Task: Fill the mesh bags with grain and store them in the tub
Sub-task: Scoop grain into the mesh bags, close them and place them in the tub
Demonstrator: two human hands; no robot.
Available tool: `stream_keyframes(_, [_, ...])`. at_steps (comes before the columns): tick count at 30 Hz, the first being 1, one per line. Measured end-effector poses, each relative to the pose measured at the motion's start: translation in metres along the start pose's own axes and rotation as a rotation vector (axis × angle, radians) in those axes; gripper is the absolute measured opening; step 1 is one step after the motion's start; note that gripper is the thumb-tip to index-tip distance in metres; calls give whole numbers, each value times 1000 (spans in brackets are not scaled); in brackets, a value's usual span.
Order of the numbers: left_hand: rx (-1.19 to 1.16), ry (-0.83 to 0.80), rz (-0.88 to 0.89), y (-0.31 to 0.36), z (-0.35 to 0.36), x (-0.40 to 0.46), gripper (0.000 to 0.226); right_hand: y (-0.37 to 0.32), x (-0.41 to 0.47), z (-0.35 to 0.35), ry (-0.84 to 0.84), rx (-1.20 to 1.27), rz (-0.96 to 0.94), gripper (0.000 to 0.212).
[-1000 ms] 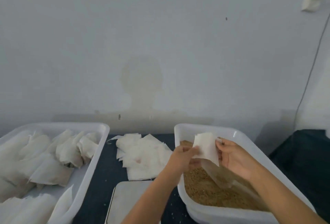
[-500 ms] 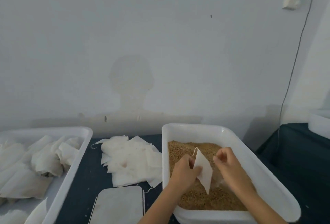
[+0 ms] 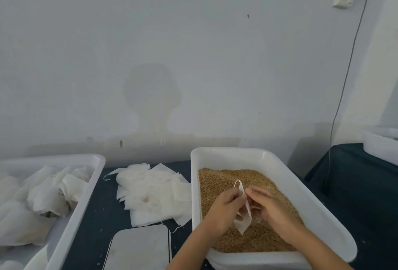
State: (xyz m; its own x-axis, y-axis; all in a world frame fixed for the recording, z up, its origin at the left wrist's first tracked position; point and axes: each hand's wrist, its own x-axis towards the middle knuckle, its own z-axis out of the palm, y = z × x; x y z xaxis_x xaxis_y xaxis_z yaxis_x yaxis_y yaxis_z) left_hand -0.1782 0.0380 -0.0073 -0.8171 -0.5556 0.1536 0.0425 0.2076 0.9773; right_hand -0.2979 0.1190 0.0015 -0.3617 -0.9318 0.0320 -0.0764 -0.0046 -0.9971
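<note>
A white tub [image 3: 269,157] at the right holds brown grain [image 3: 217,183]. Over the grain, both hands hold one small white mesh bag [image 3: 244,224] edge-on, its string loop sticking up. My left hand [image 3: 224,211] pinches the bag's left side and my right hand [image 3: 273,209] pinches its right side, low over the grain. A pile of flat empty mesh bags [image 3: 150,192] lies on the dark table between the tubs. A second white tub [image 3: 86,196] at the left holds several filled bags [image 3: 49,192].
A flat grey scale plate [image 3: 140,248] sits at the table's front edge, left of the grain tub. Another white container [image 3: 381,147] stands on a dark-covered surface at the far right. A cable [image 3: 344,76] hangs down the wall from a socket.
Both hands have lowered the mesh bag from above the tub rim down to the grain surface, and the bag has turned edge-on. The view has shifted left.
</note>
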Motion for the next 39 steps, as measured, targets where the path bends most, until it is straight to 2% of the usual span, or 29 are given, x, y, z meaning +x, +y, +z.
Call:
stream_keyframes(5, [77, 9, 74, 0, -1, -1, 27, 2, 2, -1, -30, 22, -21, 39])
stream_keyframes(10, [109, 9, 75, -2, -2, 0, 27, 6, 4, -3, -68, -5, 0, 44])
stream_keyframes(17, [136, -19, 73, 2, -3, -2, 39, 8, 6, -5, -96, -45, 23, 42])
stream_keyframes(20, [179, -24, 62, 2, -3, -2, 37, 8, 7, -7, -94, -6, 41, 36])
stream_keyframes(22, [244, -6, 45, 0, -2, 0, 34, 8, 7, -7, -88, -4, 48, 21])
stream_keyframes(25, [292, 10, 40, -2, 0, 0, 29, 8, 6, -6, -93, -11, 63, 39])
stream_keyframes(29, [279, 9, 54, 1, 0, -2, 21, 5, 5, -5, -87, 26, 59, 22])
stream_keyframes(32, [282, 9, 47, 2, -1, -2, 15, 6, 5, -4, -95, 7, 73, 24])
stream_keyframes(36, [275, 38, 2, 0, -2, -1, 22, 6, 5, -4, -70, -15, 92, 17])
stream_keyframes(39, [270, 117, -13, -3, -3, -1, 17, 3, 3, -3, -27, -58, 99, 20])
